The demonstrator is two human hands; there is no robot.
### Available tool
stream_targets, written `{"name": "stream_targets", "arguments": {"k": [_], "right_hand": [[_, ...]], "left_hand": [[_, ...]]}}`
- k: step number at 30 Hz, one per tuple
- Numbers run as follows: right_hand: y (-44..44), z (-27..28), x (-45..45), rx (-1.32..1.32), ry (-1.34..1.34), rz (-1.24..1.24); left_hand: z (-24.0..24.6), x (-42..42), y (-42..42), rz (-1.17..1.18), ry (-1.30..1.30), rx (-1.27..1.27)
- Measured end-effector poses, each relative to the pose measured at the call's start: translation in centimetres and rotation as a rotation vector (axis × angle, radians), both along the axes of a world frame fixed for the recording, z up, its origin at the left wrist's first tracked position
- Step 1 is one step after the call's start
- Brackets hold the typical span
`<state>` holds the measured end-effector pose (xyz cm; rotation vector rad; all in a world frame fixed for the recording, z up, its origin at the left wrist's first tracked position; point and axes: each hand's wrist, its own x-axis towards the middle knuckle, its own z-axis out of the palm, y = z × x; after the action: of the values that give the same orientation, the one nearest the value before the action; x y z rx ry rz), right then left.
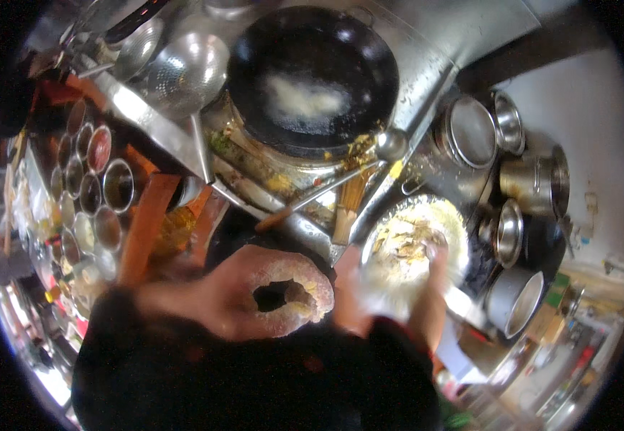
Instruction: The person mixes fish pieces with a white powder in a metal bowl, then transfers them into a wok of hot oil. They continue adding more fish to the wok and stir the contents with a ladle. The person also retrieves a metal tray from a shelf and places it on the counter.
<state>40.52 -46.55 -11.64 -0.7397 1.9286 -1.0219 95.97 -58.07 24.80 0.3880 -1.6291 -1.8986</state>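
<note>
My left hand [285, 293], whitened with flour, is in front of my dark clothing. Its fingers curl towards the thumb into a loose ring, and nothing shows inside. To the right, my right hand [437, 253] reaches into a metal bowl [367, 253] of pale floury coating with yellowish-brown pieces of food [406, 241]. Motion blurs this hand, and its fingertips are partly lost in the contents, so I cannot tell what they hold. Ahead, a black wok [312, 48] on the stove contains bubbling oil and a pale, blurred mass of food [304, 98].
A ladle [390, 144] and a bamboo brush [350, 199] lie between wok and bowl. A perforated skimmer [189, 70] rests left of the wok. Several seasoning containers [118, 186] stand farther left. Metal pots [533, 186] and a lidded pot [472, 132] line the right side.
</note>
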Motion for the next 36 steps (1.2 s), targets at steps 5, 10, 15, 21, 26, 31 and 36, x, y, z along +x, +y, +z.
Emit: {"name": "stream_targets", "arguments": {"k": [5,10,15,21,26,31,36], "right_hand": [[3.4,5.7,2.4,-0.072,-0.146,-0.225],[-1.9,15.6,8.0,-0.192,0.015,-0.180],[-9.7,27.2,22.5,-0.350,-0.325,0.047],[-15.1,27.7,37.4,-0.343,-0.900,0.117],[-15.8,26.8,40.7,-0.274,-0.326,0.389],[-18.6,26.6,37.9,-0.287,-0.510,0.425],[-28.7,18.6,28.6,-0.065,0.051,0.701]], "left_hand": [[-0.2,2.2,0.3,0.015,0.030,0.056],[-0.8,2.8,0.6,0.079,-0.002,0.063],[-5.9,1.3,-0.4,0.168,-0.135,0.172],[-13.6,-2.5,-3.2,0.449,-0.065,0.511],[-14.8,-0.6,-3.4,0.570,0.237,0.831],[-16.2,1.1,-3.5,0.669,0.141,0.931],[-16.5,3.2,-2.9,0.679,0.093,0.747]]}}
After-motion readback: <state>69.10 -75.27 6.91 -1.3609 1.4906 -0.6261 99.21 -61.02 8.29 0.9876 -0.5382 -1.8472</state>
